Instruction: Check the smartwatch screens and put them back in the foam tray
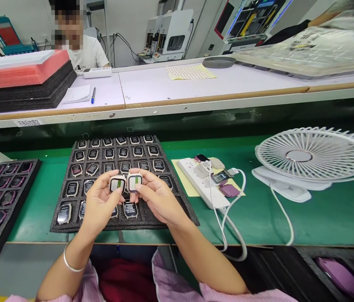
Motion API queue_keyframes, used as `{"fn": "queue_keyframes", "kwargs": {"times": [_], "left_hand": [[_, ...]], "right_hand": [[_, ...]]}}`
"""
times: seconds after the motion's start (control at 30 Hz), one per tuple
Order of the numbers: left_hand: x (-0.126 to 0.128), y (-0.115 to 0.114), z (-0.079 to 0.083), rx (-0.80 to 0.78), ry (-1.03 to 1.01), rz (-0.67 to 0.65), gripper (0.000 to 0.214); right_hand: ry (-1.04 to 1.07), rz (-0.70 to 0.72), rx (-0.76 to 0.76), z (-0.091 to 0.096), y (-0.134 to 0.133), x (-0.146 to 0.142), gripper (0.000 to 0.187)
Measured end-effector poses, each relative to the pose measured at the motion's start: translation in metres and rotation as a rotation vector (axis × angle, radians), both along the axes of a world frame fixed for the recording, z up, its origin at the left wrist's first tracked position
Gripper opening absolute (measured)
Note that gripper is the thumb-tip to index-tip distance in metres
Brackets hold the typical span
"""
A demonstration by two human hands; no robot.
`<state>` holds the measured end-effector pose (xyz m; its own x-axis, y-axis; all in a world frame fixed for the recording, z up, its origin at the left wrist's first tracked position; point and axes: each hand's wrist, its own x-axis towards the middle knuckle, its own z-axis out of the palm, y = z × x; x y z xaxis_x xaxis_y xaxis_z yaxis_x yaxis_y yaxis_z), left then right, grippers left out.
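Side by side above a black foam tray, each of my hands holds one smartwatch without a strap. My left hand is closed around the left smartwatch, thumb near its lower edge. In my right hand is the right smartwatch, with the thumb against its screen. Both screens are lit with white and green areas. Under them, rows of similar watch cases sit in the tray's pockets, most showing small white text on dark screens. My hands hide part of the lower rows.
At left lies another foam tray of purple-rimmed watches. A white power strip with cables and small devices is right of the middle tray, then a white fan. Behind, a raised shelf carries foam sheets; a person sits beyond.
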<state>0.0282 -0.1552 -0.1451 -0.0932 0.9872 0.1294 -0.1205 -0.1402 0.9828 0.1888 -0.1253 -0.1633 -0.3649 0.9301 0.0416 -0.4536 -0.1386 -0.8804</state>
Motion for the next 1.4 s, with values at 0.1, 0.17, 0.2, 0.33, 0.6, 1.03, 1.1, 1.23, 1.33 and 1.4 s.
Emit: {"fn": "queue_keyframes", "kwargs": {"times": [0.1, 0.17, 0.2, 0.33, 0.6, 1.03, 1.1, 1.23, 1.33, 1.4], "left_hand": [[0.0001, 0.0002, -0.0001, -0.004, -0.001, -0.003, 0.041], [-0.0002, 0.0003, -0.0017, -0.003, -0.003, -0.006, 0.042], [-0.0004, 0.0004, -0.0027, 0.002, -0.006, -0.007, 0.043], [-0.0006, 0.0007, -0.0057, 0.021, -0.019, -0.017, 0.044], [-0.0004, 0.0012, -0.0033, 0.036, -0.004, -0.032, 0.047], [-0.0009, 0.0014, -0.0011, 0.068, 0.059, 0.057, 0.027], [-0.0012, 0.0012, -0.0019, 0.068, 0.050, 0.052, 0.029], [-0.0011, 0.0015, -0.0030, 0.066, 0.026, 0.051, 0.035], [-0.0006, 0.0021, -0.0032, 0.067, 0.019, 0.045, 0.039], [-0.0004, 0.0026, -0.0035, 0.076, 0.013, 0.031, 0.041]], "right_hand": [[0.000, -0.001, -0.004, 0.0010, -0.0005, 0.0000, 0.036], [-0.002, -0.002, 0.000, 0.0012, -0.0006, -0.0002, 0.037], [-0.003, -0.004, 0.001, 0.0011, -0.0006, -0.0003, 0.038], [0.005, -0.008, -0.005, -0.0001, -0.0004, -0.0005, 0.043], [0.067, 0.005, 0.004, -0.0006, -0.0003, 0.0011, 0.049], [0.052, 0.034, -0.042, -0.0006, -0.0020, 0.0042, 0.040], [0.057, 0.035, -0.043, 0.0006, -0.0026, 0.0033, 0.042], [0.045, 0.032, -0.031, 0.0014, -0.0030, 0.0032, 0.045], [0.035, 0.035, -0.004, 0.0003, -0.0032, 0.0038, 0.048], [0.030, 0.044, 0.017, -0.0005, -0.0033, 0.0037, 0.049]]}}
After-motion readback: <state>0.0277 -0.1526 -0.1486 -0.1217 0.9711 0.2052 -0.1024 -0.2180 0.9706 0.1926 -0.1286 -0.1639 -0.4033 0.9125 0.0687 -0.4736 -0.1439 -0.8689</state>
